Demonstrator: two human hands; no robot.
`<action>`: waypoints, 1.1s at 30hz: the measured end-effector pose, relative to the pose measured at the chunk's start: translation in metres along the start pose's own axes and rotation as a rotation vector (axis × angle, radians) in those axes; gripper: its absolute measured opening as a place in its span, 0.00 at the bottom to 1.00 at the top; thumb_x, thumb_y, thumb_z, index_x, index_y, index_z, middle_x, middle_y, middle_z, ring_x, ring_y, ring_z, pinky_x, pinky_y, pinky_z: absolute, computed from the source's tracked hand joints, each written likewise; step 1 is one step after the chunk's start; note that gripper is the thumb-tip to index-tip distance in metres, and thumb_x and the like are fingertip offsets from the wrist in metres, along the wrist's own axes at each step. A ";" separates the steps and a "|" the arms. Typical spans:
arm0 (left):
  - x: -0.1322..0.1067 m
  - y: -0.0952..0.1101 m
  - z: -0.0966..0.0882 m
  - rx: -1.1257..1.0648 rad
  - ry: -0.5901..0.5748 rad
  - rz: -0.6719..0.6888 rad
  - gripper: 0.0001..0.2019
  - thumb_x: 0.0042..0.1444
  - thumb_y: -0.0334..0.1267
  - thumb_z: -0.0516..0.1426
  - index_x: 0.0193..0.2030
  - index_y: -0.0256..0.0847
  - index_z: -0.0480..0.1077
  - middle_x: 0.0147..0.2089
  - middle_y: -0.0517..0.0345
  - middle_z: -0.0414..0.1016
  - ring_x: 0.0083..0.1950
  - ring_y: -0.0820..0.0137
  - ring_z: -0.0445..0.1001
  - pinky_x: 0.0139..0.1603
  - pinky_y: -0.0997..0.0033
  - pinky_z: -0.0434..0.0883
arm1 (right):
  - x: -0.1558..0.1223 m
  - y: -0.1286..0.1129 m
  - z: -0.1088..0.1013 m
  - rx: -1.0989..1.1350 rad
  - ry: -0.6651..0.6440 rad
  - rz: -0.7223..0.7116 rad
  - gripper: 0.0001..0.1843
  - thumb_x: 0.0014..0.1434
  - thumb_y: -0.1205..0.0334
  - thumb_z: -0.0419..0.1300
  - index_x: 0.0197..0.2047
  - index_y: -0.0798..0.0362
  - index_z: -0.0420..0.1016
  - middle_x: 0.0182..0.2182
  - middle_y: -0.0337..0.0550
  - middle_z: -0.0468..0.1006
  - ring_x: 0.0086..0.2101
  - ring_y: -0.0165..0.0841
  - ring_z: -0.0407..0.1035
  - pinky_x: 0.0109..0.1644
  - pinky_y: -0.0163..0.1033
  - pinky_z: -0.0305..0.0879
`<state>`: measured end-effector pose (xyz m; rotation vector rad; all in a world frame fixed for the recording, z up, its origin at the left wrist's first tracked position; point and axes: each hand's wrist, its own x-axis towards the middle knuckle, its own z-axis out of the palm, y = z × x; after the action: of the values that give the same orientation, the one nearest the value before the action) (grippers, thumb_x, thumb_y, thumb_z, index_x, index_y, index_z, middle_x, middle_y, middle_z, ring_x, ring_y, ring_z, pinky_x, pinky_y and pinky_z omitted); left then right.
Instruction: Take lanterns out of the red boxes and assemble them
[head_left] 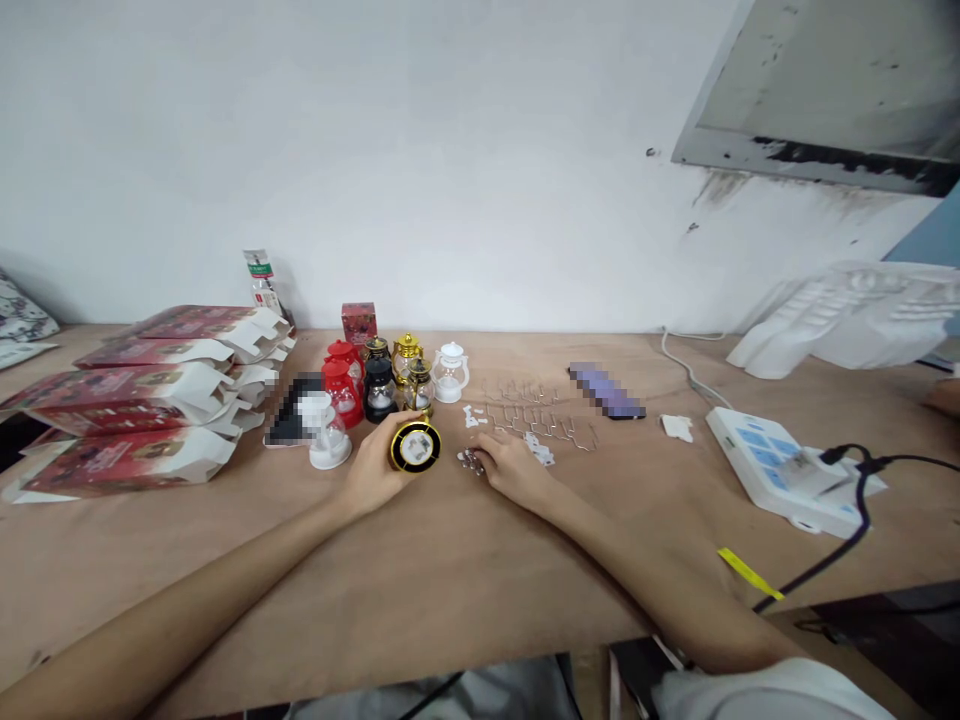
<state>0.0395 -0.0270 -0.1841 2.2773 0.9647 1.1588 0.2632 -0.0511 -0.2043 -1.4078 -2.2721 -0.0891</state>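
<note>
My left hand (375, 466) grips a small black-and-gold lantern (415, 446) turned on its side, its round base facing me. My right hand (508, 467) rests on the wooden table (450, 570), fingers curled over a little pile of tiny shiny parts (469, 460). Just behind it lie thin wire handles (540, 415) spread in rows and a few white plastic bits (540, 450). A cluster of small lanterns stands behind my left hand: red (343, 382), black (380, 390), gold (407, 358) and white (451, 372). Another white lantern (328, 435) stands to the left.
Stacks of flat red-and-white cartons (142, 400) fill the left. A red box (358, 322) and a bottle (262, 278) stand by the wall. On the right sit a white power strip (780, 465) with a black cable (840, 560), a white plastic tray (840, 315), a yellow strip (750, 574).
</note>
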 end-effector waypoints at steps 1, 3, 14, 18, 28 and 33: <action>0.000 0.000 0.000 0.004 -0.008 0.000 0.24 0.45 0.35 0.58 0.51 0.40 0.61 0.52 0.51 0.71 0.52 0.63 0.71 0.54 0.61 0.67 | 0.000 0.001 0.000 0.005 0.008 -0.004 0.10 0.58 0.73 0.51 0.38 0.54 0.71 0.33 0.47 0.77 0.35 0.35 0.71 0.37 0.37 0.65; 0.000 0.000 0.000 0.018 -0.014 0.000 0.24 0.44 0.36 0.58 0.50 0.40 0.61 0.51 0.52 0.71 0.52 0.62 0.71 0.53 0.61 0.68 | 0.000 0.002 0.001 0.010 0.027 -0.009 0.09 0.58 0.73 0.52 0.36 0.53 0.71 0.33 0.46 0.77 0.34 0.34 0.71 0.36 0.36 0.65; -0.005 0.006 0.000 0.144 -0.088 -0.020 0.23 0.43 0.38 0.58 0.48 0.44 0.57 0.48 0.55 0.70 0.49 0.63 0.72 0.47 0.64 0.69 | -0.001 0.002 0.009 -0.033 0.125 -0.071 0.09 0.58 0.71 0.55 0.41 0.52 0.72 0.34 0.45 0.80 0.37 0.40 0.71 0.39 0.43 0.67; -0.006 0.006 0.000 0.163 -0.121 0.033 0.22 0.45 0.37 0.58 0.47 0.43 0.57 0.48 0.53 0.69 0.49 0.63 0.71 0.48 0.63 0.68 | 0.000 0.000 0.007 0.042 0.220 -0.095 0.09 0.59 0.71 0.53 0.38 0.53 0.72 0.32 0.46 0.80 0.35 0.38 0.72 0.37 0.42 0.68; -0.007 0.009 0.000 0.347 -0.150 0.253 0.20 0.49 0.40 0.57 0.49 0.41 0.60 0.50 0.49 0.71 0.51 0.59 0.70 0.51 0.60 0.64 | -0.019 -0.042 -0.010 0.503 0.652 -0.286 0.08 0.59 0.70 0.54 0.38 0.46 0.67 0.33 0.42 0.81 0.34 0.32 0.76 0.37 0.40 0.73; -0.008 0.009 0.002 0.429 -0.127 0.288 0.22 0.47 0.43 0.59 0.48 0.38 0.61 0.47 0.47 0.71 0.48 0.58 0.70 0.48 0.60 0.64 | -0.018 -0.049 -0.009 0.503 0.630 -0.476 0.11 0.58 0.73 0.55 0.41 0.47 0.67 0.33 0.42 0.81 0.34 0.31 0.76 0.35 0.38 0.74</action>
<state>0.0410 -0.0393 -0.1843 2.8722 0.9275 0.9678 0.2307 -0.0921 -0.1948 -0.4720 -1.8571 -0.0869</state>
